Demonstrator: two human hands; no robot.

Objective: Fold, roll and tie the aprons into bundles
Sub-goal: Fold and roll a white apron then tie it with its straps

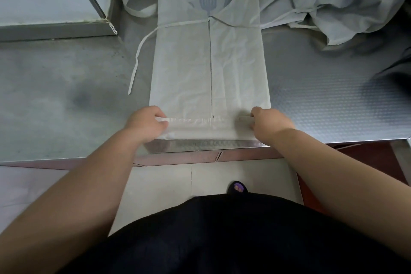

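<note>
A pale grey apron (184, 62) lies flat on the steel table (333, 95), folded lengthwise into a long strip with both side flaps meeting at a centre seam. A spatula print shows at its far end. Its near hem is turned over into a narrow roll (200, 125) at the table's front edge. My left hand (145, 125) grips the roll's left end, fingers curled round it. At the roll's right end my right hand (266, 124) pinches the fabric the same way. A tie strap (139, 55) trails off the apron's left side.
A heap of crumpled grey aprons (333, 0) lies at the back right. The neck loop (135, 0) curls at the back left beside a raised steel ledge (55, 29). A dark object (395, 69) sits at the right edge. The floor and a sandalled foot (239, 188) lie below.
</note>
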